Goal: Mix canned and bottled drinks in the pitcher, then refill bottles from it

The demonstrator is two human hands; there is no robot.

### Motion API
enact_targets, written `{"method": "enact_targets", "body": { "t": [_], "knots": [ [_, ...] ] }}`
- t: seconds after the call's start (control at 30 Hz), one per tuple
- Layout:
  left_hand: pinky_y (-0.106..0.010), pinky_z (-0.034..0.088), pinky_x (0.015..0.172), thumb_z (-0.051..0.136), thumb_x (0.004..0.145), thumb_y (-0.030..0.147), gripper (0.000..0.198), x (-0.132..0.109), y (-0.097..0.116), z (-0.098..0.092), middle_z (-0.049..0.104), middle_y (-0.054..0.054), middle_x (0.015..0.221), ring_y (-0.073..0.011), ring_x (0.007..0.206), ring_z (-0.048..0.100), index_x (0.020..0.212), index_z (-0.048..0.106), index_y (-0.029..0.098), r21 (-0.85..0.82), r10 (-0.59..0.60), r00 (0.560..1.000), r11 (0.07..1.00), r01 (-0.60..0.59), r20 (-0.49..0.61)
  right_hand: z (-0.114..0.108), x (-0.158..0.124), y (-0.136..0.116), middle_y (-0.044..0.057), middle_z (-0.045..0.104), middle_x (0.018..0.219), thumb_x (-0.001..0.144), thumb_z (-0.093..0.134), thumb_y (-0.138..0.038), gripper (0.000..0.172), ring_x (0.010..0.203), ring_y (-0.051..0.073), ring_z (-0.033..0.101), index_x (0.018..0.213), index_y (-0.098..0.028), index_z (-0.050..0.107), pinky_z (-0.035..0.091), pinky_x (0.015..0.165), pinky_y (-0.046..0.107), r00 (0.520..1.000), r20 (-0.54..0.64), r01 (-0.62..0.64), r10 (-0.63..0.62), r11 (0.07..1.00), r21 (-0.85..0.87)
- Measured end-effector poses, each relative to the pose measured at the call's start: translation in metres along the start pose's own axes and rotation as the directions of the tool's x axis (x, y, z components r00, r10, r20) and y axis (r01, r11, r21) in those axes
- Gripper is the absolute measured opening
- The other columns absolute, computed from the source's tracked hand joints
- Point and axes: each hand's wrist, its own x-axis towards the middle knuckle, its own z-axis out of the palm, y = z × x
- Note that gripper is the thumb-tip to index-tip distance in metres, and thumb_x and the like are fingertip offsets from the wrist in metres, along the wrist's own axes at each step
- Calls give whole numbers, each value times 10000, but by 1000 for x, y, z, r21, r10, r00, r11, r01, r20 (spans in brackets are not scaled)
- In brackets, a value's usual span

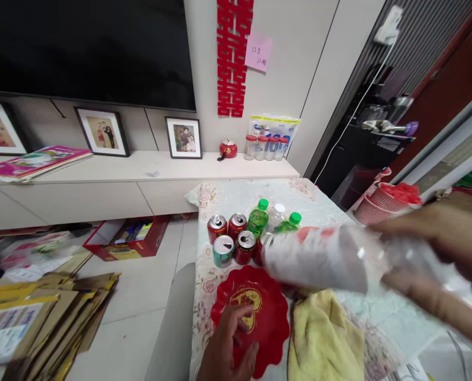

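Red plate (270, 323) lies by the desk's (239, 193) edge, likely for easy reach; left hand (228, 346) has bent, empty fingers over it, right hand (454, 238) grips a bottle (319, 259).

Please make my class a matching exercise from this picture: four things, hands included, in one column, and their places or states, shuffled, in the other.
Things
1. Left hand
2. Right hand
3. Yellow cloth
4. Red-lidded jars

Places or states
A. On the white cabinet
B. Holding a blurred bottle
C. Reaching over the red plate
D. Lying just right of the red plate

Pairs: 1-C, 2-B, 3-D, 4-A
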Motion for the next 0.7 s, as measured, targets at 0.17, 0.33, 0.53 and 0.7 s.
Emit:
{"method": "enact_targets", "body": {
  "t": [0.17,0.33,0.53,0.7],
  "knots": [
    [-691,463,1207,802,713,244,1051,-5,-32,14,505,-196,1635,-469,1498,511,1645,319,286,151,227,968,966,-210,-109,88,-34,-58,72,709,964,1042,557,-292,130,690,178,710,1005,-239,669,549,521,282,933,333,105,-135,989,105],
    [-714,466,1211,897,719,265,1121,9,-29,26,439,-230,1685,-499,1553,447,1656,284,277,137,150,988,980,-146,-20,154,-42,-77,62,651,964,983,606,-193,54,747,236,702,941,-221,629,538,598,357,836,543,-121,77,992,46],
    [-623,561,1147,815,781,306,691,44,-4,38,693,-177,1439,-438,1337,677,1431,599,216,-86,13,996,996,-21,-94,160,-33,-93,101,658,1149,991,612,-190,176,936,285,723,1164,-192,646,566,770,410,720,665,-281,202,959,14],
    [-524,647,1009,837,677,249,631,53,8,38,789,-104,1239,-378,1125,775,1285,669,251,-163,-24,994,987,7,-103,168,-43,-90,135,669,1154,979,660,-259,201,923,294,720,1164,-180,671,559,713,385,766,583,-279,271,957,-78]
  ]
}}
